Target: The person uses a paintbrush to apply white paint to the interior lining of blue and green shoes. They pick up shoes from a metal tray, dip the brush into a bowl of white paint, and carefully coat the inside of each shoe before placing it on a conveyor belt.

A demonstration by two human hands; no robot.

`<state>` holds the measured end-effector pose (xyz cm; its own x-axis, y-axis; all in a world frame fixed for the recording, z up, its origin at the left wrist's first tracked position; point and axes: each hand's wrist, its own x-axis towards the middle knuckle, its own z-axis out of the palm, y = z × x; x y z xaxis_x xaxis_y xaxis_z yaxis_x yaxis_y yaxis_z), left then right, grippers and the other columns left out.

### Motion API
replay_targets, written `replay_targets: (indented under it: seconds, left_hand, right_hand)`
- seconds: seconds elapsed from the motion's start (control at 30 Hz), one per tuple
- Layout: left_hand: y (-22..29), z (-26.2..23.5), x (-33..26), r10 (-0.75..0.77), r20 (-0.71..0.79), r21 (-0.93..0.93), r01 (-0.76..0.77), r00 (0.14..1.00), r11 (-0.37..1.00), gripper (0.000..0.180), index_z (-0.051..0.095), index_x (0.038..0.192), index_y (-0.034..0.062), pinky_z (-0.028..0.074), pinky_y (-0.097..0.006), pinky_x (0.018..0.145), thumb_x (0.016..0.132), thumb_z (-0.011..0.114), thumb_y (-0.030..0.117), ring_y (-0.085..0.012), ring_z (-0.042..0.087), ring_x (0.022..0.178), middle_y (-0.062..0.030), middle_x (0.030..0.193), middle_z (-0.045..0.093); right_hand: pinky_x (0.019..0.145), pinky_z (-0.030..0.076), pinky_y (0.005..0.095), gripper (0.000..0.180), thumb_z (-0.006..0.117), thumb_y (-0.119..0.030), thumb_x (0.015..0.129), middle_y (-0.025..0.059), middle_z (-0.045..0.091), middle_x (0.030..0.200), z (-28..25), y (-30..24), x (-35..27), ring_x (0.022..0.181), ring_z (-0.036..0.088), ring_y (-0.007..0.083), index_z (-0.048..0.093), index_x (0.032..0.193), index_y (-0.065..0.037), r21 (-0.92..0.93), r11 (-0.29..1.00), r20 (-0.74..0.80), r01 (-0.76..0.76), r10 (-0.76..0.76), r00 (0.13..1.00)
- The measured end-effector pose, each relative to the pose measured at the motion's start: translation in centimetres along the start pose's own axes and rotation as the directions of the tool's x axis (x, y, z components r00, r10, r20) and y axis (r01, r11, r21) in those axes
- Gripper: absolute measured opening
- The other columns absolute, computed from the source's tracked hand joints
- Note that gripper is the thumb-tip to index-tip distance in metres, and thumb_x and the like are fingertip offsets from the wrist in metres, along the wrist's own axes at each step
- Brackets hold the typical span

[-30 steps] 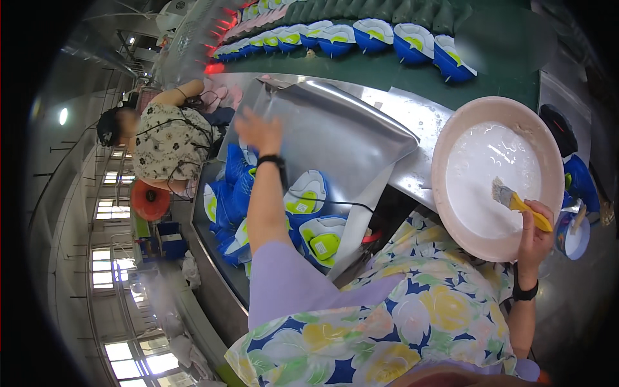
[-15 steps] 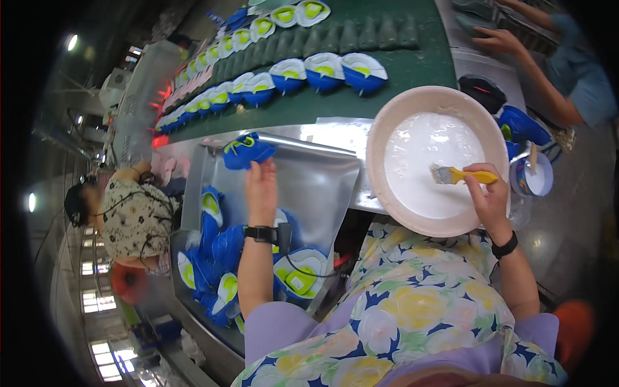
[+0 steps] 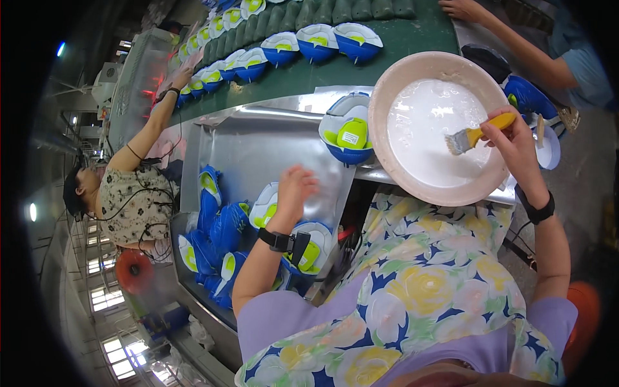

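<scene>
In my right hand [image 3: 516, 145] is a paintbrush [image 3: 474, 135] with a yellow handle, its pale bristles tilted down over a large pinkish basin [image 3: 394, 74] of white liquid [image 3: 432, 155]. My left hand [image 3: 298, 193] is empty, its fingers loosely bent and slightly blurred, above the metal tray [image 3: 251, 142]. Just beyond it, against the basin's left side, rests a blue and white shoe upper [image 3: 348, 132] with a bright yellow-green inside and a white label. More such shoe uppers [image 3: 225, 229] lie heaped in the tray below and left of my left hand.
Across the green conveyor belt [image 3: 412, 48] run rows of shoe uppers [image 3: 316, 44] and dark green soles [image 3: 342, 11]. One co-worker [image 3: 135, 200] reaches to the belt at left; another person's arm [image 3: 535, 58] is at far right. A small white pot [image 3: 547, 149] stands right of the basin.
My left hand has let go of a blue shoe upper, now beside the basin, and drawn back toward me. The brush has swung, bristles lower. The left co-worker's arm now reaches to the belt.
</scene>
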<state>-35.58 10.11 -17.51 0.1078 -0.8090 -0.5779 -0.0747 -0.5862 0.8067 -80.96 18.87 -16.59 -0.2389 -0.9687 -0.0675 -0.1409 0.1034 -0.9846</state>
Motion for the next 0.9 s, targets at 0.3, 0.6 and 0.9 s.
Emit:
replay_targets:
  seconds: [0.3,0.6,0.9]
  left_hand:
    - [2.6,9.0,-0.6,0.495,0.758,0.563,-0.809,0.424,-0.17,0.064,0.042,0.14,0.0049,0.05,-0.039,0.089,0.082,0.069,0.01,-0.0386,0.058,0.102,-0.0192,0.118,0.058]
    - [1.3,1.8,1.8,0.501,-0.151,-0.23,-0.523,0.852,0.821,0.062,0.032,0.143,0.0067,0.046,-0.047,0.097,0.084,0.053,0.009,-0.0283,0.053,0.116,-0.0135,0.129,0.05]
    - [-2.1,-7.1,1.3,0.762,0.035,0.763,-0.51,0.647,0.398,0.062,0.041,0.142,0.0055,0.034,-0.043,0.109,0.082,0.055,-0.001,-0.0327,0.048,0.125,-0.0185,0.137,0.048]
  right_hand:
    - [0.064,0.052,0.0205,0.02,0.07,-0.015,0.091,0.0054,0.065,0.088,3.3,-1.9,0.6,0.077,0.065,0.0088,0.057,0.101,-0.003,-0.008,0.998,0.103,0.07,-0.069,0.992]
    - [0.064,0.05,0.0253,0.026,0.072,-0.02,0.089,0.0111,0.067,0.08,2.1,-1.3,1.3,0.07,0.064,0.0152,0.058,0.099,0.0,-0.23,0.961,0.13,0.15,-0.122,0.984]
    - [0.069,0.051,0.0387,0.024,0.068,-0.018,0.089,0.0188,0.066,0.084,7.6,-3.2,2.2,0.078,0.065,0.0348,0.056,0.1,-0.001,-0.276,0.896,0.447,0.348,-0.201,0.872]
